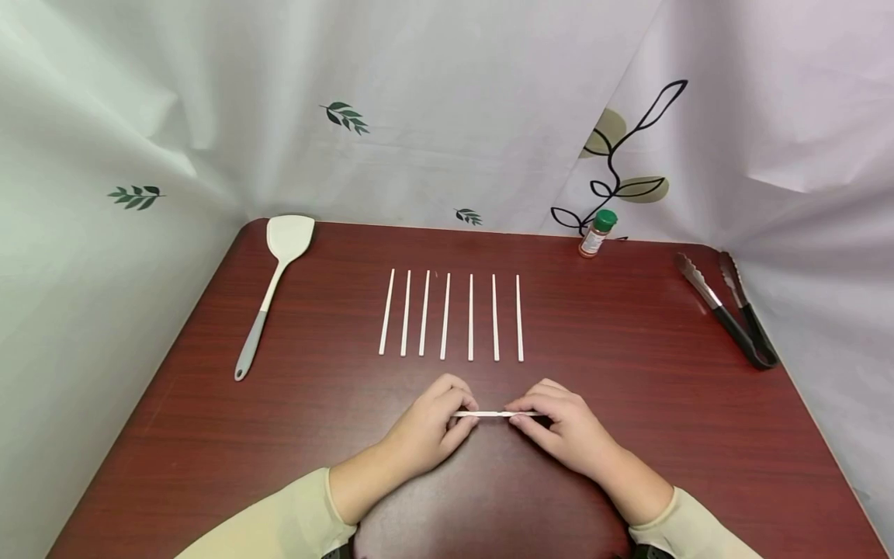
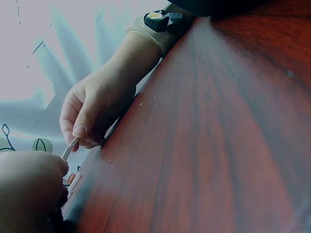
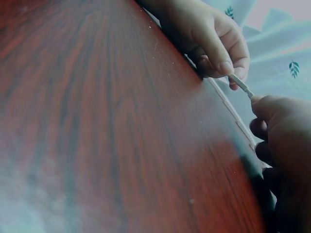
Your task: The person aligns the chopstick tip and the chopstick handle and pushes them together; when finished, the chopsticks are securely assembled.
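In the head view a slim white chopstick (image 1: 491,414) lies level between both hands, near the middle of the table's front part. My left hand (image 1: 434,423) pinches its left part between thumb and fingers. The right hand (image 1: 564,423) does the same on the other side. A small dark notch or step shows on the chopstick near the right fingertips; whether it is a break I cannot tell. Both wrist views show the short stretch between the fingers; the hands cover much of the rest. Beyond them, several white chopsticks (image 1: 444,317) lie side by side in a spaced row.
A white spatula with a grey handle (image 1: 252,341) lies at the left. At the back right stands a green-capped spice bottle (image 1: 596,235). Black-handled metal tongs (image 1: 742,330) lie spread at the right edge. White leaf-patterned cloth (image 1: 419,116) encloses the dark red table (image 1: 279,435).
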`<state>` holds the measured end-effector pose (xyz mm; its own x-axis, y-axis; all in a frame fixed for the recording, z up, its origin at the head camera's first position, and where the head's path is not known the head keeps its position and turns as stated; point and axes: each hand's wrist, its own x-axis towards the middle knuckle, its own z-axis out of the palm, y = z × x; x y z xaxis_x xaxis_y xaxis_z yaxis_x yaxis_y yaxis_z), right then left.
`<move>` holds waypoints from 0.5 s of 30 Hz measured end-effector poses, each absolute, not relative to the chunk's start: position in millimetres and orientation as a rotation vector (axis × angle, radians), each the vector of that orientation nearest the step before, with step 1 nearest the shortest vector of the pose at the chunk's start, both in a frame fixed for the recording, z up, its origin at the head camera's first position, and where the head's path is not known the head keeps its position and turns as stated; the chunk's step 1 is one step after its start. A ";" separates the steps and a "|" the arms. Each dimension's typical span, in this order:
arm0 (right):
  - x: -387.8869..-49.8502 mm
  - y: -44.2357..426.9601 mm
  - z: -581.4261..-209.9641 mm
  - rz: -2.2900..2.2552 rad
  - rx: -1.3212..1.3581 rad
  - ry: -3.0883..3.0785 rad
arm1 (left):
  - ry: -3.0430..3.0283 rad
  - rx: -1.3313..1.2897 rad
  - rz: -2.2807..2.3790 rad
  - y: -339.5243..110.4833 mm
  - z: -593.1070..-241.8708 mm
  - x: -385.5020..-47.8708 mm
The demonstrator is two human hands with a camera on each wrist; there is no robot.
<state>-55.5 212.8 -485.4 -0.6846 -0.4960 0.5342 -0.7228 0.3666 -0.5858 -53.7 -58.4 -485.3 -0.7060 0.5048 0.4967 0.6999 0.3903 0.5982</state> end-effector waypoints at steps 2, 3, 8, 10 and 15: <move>-55.0 212.4 -485.6 1.237 1.063 -2.376 | -2.418 -1.064 -1.206 -58.6 -485.6 -53.5; -54.9 212.3 -485.8 1.244 1.055 -2.382 | -2.418 -1.064 -1.203 -58.7 -485.7 -53.5; -55.4 211.7 -486.6 1.260 1.046 -2.389 | -2.409 -1.065 -1.201 -58.7 -485.5 -53.7; -55.2 211.7 -486.6 1.266 1.043 -2.395 | -2.406 -1.066 -1.203 -58.7 -485.4 -53.8; -53.6 211.5 -486.3 1.294 1.042 -2.407 | -2.403 -1.074 -1.197 -58.7 -485.1 -53.8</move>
<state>-53.6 211.5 -486.3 -0.7253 -0.4845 0.4891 -0.6752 0.3621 -0.6426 -53.8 -58.7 -485.1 -0.6971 0.5053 0.5087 0.7104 0.3907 0.5854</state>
